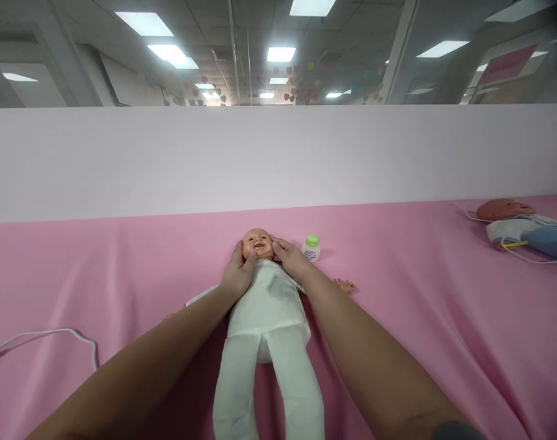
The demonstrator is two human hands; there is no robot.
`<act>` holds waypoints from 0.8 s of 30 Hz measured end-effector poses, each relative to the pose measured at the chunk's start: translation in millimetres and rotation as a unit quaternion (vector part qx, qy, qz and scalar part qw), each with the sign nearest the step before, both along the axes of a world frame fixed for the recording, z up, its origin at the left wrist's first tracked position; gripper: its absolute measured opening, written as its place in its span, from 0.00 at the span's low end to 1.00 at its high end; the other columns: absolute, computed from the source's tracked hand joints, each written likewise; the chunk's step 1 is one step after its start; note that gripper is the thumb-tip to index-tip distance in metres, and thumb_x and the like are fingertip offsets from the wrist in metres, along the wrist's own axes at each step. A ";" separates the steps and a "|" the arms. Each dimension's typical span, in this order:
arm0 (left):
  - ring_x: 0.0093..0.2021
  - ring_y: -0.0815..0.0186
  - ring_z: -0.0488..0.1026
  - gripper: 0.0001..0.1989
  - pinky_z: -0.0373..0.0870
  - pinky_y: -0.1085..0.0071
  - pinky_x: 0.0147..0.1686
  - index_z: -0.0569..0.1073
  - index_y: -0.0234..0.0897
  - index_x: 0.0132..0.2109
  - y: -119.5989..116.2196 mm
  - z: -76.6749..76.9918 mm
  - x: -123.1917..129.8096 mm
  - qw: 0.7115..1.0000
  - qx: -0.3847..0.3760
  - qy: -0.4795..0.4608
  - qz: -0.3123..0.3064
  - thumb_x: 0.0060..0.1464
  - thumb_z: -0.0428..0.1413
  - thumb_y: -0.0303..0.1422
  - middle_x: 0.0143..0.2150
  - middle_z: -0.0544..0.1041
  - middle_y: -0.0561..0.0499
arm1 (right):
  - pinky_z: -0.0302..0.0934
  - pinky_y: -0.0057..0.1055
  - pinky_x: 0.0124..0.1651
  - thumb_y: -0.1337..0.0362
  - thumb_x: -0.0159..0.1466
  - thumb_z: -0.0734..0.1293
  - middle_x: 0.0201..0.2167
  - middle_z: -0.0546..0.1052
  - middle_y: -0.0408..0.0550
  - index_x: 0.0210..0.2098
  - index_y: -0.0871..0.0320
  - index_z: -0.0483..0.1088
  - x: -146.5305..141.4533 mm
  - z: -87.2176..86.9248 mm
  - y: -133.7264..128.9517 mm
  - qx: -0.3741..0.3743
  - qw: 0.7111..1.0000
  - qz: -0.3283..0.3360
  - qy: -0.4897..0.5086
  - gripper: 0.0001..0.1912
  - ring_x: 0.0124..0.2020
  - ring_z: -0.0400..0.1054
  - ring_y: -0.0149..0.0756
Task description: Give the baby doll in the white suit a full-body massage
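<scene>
A baby doll [258,244] in white clothes lies face up on a pink cloth [168,244], its legs toward me. My left hand [238,272] rests against the left side of its head and cheek. On the other side, my right hand [291,256] touches the head with its fingers. Between them the two hands hold the doll's head. Just right of my right hand stands a small white bottle [311,252] with a green cap. One doll hand [346,286] shows beyond my right forearm.
A second doll [505,209] in white and blue lies at the far right with a white cord around it. A white cable [54,331] lies at the left. A white wall [278,159] runs behind the cloth, with glass above.
</scene>
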State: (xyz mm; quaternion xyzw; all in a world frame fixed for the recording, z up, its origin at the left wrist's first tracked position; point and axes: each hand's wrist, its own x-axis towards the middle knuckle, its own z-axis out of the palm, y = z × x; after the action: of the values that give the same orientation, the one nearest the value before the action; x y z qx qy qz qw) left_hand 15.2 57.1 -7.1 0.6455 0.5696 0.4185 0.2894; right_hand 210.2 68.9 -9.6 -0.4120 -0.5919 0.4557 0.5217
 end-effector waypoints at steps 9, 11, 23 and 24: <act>0.71 0.46 0.64 0.49 0.60 0.52 0.68 0.51 0.32 0.76 -3.6 -5.7 5.3 1.000 0.026 -0.007 0.007 0.59 0.62 0.49 0.71 0.66 0.34 | 0.64 0.45 0.65 0.50 0.56 0.79 0.61 0.76 0.51 0.67 0.51 0.65 -5.1 -0.1 -2.4 0.022 0.993 -0.049 -0.101 0.43 0.59 0.73 0.46; 0.71 0.47 0.63 0.47 0.59 0.52 0.69 0.52 0.34 0.76 -1.1 -8.7 3.5 0.999 0.028 -0.020 0.000 0.60 0.62 0.47 0.71 0.67 0.36 | 0.64 0.45 0.65 0.51 0.56 0.79 0.60 0.77 0.51 0.66 0.52 0.65 -5.1 0.1 -2.0 0.024 0.993 -0.050 -0.104 0.43 0.59 0.73 0.46; 0.75 0.56 0.55 0.33 0.48 0.61 0.74 0.58 0.33 0.75 1.4 -5.8 -1.8 0.998 0.021 -0.056 0.000 0.70 0.49 0.43 0.75 0.59 0.41 | 0.65 0.43 0.64 0.50 0.65 0.71 0.58 0.79 0.51 0.58 0.56 0.74 2.5 -2.2 -2.4 0.038 0.999 0.006 -0.004 0.26 0.57 0.74 0.44; 0.75 0.57 0.56 0.32 0.49 0.61 0.74 0.59 0.34 0.74 2.4 -7.7 -2.4 0.997 0.026 -0.066 0.002 0.70 0.48 0.44 0.75 0.60 0.42 | 0.66 0.44 0.62 0.48 0.66 0.69 0.57 0.80 0.52 0.57 0.57 0.75 2.1 -3.6 -1.3 0.035 0.999 -0.005 -0.003 0.26 0.57 0.75 0.45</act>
State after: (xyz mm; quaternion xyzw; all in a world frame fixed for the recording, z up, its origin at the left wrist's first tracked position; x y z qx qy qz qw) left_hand 12.9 59.5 -14.8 0.6231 0.5392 0.4753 0.3084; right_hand 212.3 67.5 -13.2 -0.3981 -0.6064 0.4310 0.5367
